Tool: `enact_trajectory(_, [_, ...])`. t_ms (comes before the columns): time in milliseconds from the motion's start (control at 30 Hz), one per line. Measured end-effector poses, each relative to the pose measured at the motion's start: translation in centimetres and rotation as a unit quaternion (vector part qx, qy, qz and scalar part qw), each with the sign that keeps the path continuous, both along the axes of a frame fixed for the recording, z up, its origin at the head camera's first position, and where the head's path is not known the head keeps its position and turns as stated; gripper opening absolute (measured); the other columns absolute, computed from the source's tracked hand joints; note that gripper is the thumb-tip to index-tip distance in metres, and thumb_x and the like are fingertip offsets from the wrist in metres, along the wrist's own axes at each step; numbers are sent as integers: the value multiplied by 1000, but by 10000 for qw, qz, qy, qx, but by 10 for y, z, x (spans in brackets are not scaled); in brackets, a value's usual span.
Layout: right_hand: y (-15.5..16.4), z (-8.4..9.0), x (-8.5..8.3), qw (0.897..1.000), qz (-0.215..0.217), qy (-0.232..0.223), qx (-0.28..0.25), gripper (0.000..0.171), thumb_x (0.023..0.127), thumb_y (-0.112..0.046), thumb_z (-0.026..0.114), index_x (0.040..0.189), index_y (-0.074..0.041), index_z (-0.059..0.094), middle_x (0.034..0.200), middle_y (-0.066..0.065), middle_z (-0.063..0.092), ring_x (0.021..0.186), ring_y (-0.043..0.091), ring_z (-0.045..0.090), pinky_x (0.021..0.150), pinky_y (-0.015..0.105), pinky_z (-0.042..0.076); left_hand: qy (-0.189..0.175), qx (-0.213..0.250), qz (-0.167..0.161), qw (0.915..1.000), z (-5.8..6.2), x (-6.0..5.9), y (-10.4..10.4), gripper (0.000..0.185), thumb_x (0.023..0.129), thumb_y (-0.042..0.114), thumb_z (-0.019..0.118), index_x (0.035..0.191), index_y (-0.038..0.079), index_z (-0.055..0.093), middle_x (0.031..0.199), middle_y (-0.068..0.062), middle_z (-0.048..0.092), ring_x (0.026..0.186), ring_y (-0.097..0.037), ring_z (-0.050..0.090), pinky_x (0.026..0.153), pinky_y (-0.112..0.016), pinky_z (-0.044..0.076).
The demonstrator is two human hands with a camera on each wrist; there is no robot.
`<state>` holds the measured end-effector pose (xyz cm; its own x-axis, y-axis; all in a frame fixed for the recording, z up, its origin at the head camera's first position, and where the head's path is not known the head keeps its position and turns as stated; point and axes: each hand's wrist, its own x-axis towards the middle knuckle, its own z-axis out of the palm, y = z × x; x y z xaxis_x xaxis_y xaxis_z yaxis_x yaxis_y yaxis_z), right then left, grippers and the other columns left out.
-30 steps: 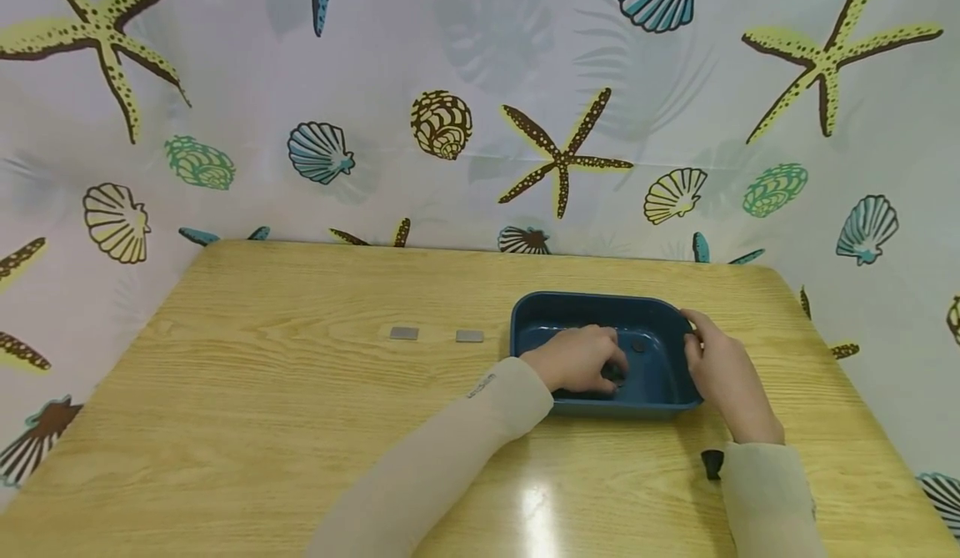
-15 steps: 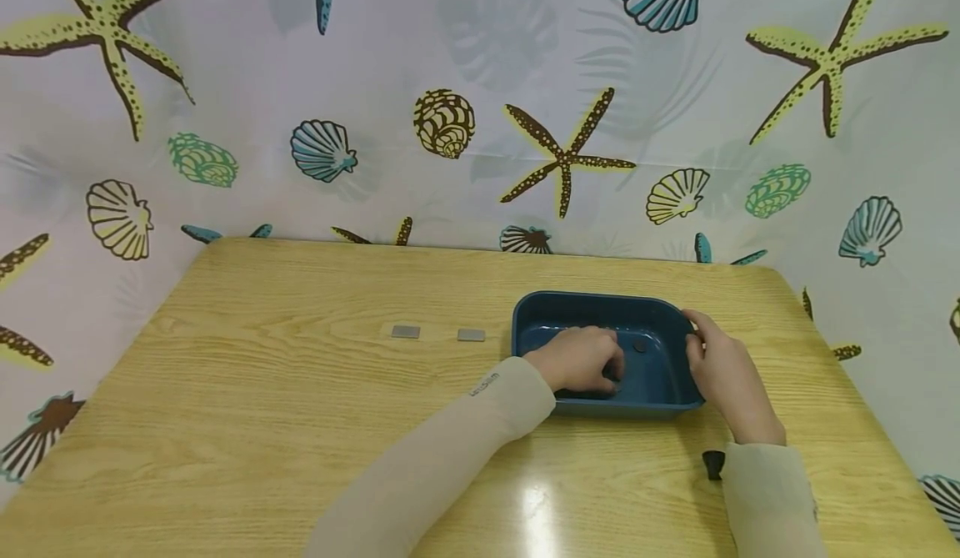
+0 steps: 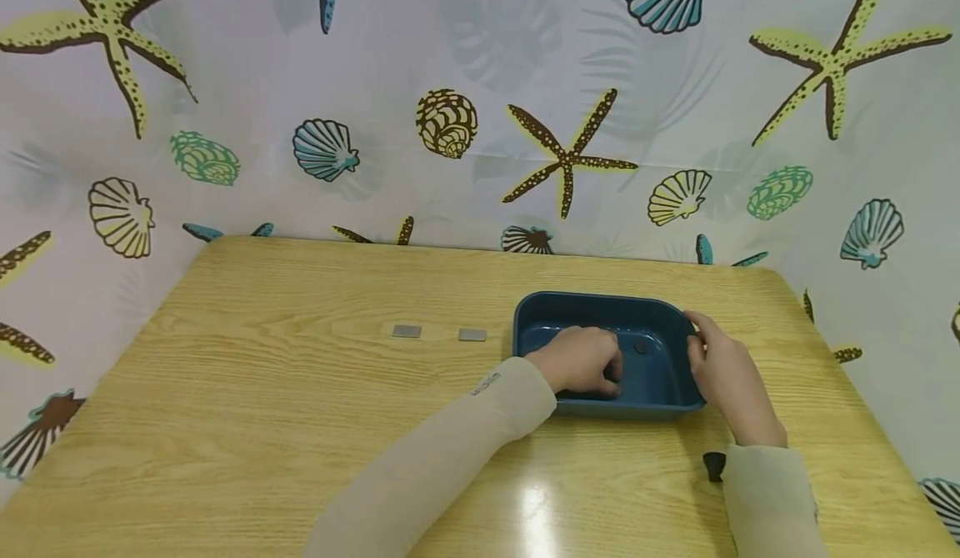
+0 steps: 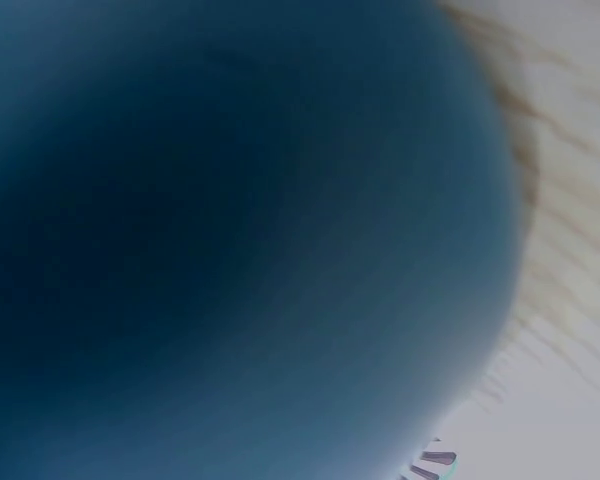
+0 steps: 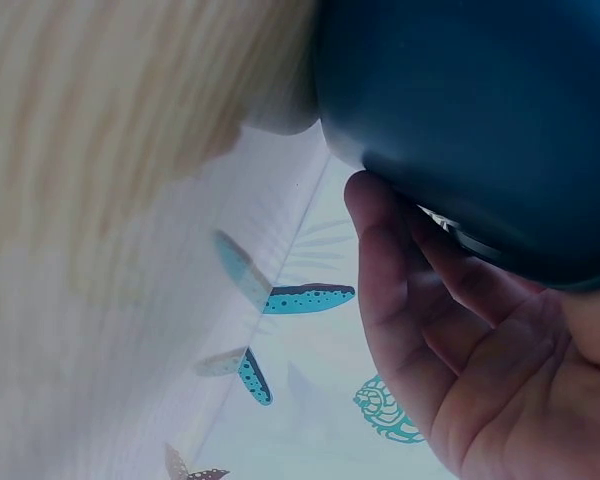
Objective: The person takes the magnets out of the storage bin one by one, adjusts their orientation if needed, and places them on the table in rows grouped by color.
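A dark blue plastic basin [image 3: 611, 409] stands on the wooden table at right of centre. My left hand [image 3: 581, 359] reaches down inside it, fingers curled inward near the basin floor. What lies under those fingers is hidden, and I cannot tell whether they hold anything. A small dark round piece [image 3: 640, 347] lies on the basin floor, just right of the left hand. At the basin's right end, my right hand [image 3: 722, 374] grips the rim, and the right wrist view shows its fingers [image 5: 380, 270] against the outer wall. Only blurred blue wall fills most of the left wrist view.
Two small flat grey rectangles [image 3: 407, 331] lie on the table [image 3: 300, 408] left of the basin. A small black object [image 3: 714, 465] shows beside the right sleeve, partly covered by it. A curtain [image 3: 465, 191] printed with shells and starfish hangs behind the table.
The left hand's fingers have curled in further, closing the gap between thumb and fingers. The right hand and the basin have stayed in place; the view has shifted very slightly.
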<state>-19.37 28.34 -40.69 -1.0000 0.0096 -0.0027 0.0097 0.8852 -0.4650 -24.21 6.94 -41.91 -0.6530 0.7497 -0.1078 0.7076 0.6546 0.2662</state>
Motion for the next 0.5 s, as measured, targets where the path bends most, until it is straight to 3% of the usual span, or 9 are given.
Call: enact_trajectory(500, [1,0,0,10000,30,26,28,48,111,-14,36,157,-3,35,115,27,65,56,19,48,55,32,42,-242,637,381,9969,11,-7,-3,14,94,37,76,100,25,79,102,12,75,87,-3,64,84,-25,53])
